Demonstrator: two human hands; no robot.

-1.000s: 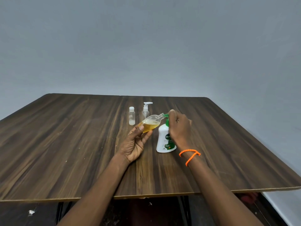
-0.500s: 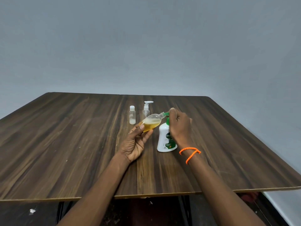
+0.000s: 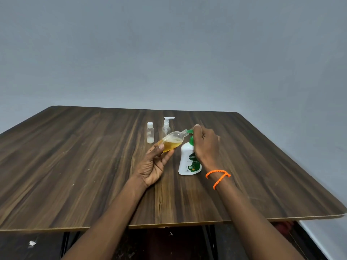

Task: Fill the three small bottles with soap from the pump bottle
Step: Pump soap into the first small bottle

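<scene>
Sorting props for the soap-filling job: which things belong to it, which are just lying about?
In use: white pump bottle with green pump; tilted clear bottle of amber soap; clear white-capped bottle; clear spray-top bottle; left hand; right hand.
Lying about: white scrap on floor.

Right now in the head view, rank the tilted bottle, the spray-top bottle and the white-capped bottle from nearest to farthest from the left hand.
1. Tilted bottle: held in the left hand, its mouth at the green spout.
2. Spray-top bottle: standing just behind the tilted one.
3. White-capped bottle: behind and to the left; close to the spray-top one in range, a narrow call.
</scene>
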